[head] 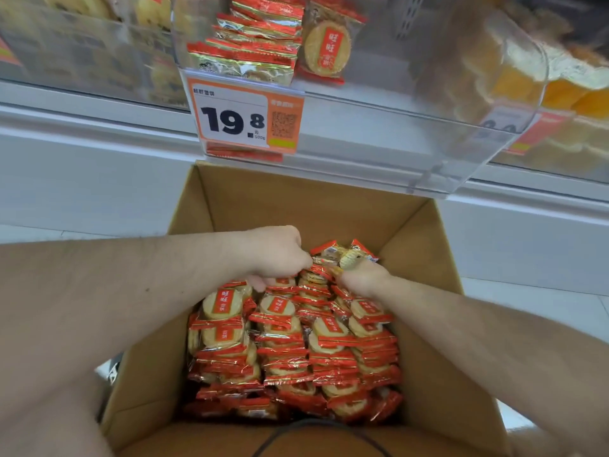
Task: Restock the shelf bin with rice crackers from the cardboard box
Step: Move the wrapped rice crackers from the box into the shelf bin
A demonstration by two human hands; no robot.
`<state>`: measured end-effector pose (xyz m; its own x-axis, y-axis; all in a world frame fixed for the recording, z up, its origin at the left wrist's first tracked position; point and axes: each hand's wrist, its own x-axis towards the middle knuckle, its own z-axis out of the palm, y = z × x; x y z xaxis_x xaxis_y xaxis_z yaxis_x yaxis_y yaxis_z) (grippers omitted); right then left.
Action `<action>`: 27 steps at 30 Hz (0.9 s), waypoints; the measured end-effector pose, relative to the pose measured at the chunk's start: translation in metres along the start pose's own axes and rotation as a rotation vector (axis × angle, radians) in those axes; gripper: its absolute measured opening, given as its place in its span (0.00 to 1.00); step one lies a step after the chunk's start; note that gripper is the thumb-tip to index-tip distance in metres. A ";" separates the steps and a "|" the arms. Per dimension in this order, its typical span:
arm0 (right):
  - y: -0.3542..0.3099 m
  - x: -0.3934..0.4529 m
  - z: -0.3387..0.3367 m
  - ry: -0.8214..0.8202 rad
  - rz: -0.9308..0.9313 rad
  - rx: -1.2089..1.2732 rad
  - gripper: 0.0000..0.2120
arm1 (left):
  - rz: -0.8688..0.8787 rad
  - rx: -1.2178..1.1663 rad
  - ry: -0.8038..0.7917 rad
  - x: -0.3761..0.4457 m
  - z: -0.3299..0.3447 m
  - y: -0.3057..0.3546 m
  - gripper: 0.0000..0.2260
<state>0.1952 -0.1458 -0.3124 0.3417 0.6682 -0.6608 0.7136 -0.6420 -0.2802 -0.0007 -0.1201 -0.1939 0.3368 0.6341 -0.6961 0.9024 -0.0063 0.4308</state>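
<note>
An open cardboard box (230, 206) stands below the shelf, packed with rows of red-wrapped rice cracker packs (286, 351). Both my hands are down in its far end. My left hand (276, 252) curls its fingers round packs at the top of the middle rows. My right hand (362, 278) grips a small bunch of packs (346, 253) that stick up above the rest. Above, the clear shelf bin (428, 133) holds a stack of the same packs (250, 44) in its left part; its right part is bare.
An orange price tag (244, 118) reading 19.8 hangs on the bin's front. Neighbouring clear bins with other snacks sit at left (82, 44) and right (566, 77). A white shelf base (82, 179) and pale floor (543, 301) surround the box.
</note>
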 end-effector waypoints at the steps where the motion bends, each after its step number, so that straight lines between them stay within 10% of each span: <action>1: -0.010 -0.011 -0.003 0.001 -0.037 0.128 0.17 | -0.070 -0.177 -0.034 0.002 0.001 -0.001 0.24; 7: -0.059 -0.080 -0.007 -0.246 -0.478 0.466 0.18 | -0.124 -0.755 0.118 0.014 0.004 -0.001 0.28; 10: -0.048 -0.055 -0.010 -0.267 -0.375 0.665 0.22 | -0.079 -0.714 0.241 0.019 -0.001 -0.013 0.25; 14: 0.012 0.018 0.004 0.052 -0.053 0.094 0.14 | -0.010 -0.591 0.166 0.013 -0.004 -0.020 0.24; 17: 0.052 0.044 0.028 -0.067 0.077 -0.251 0.32 | 0.045 -0.481 0.131 0.014 -0.002 -0.022 0.24; 27: 0.036 0.009 0.013 -0.064 0.067 -0.241 0.20 | 0.131 -0.365 0.131 0.017 -0.004 -0.022 0.27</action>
<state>0.2157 -0.1678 -0.3375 0.3591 0.5974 -0.7171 0.8186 -0.5706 -0.0654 -0.0161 -0.1059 -0.2132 0.3839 0.7395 -0.5530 0.6916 0.1666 0.7028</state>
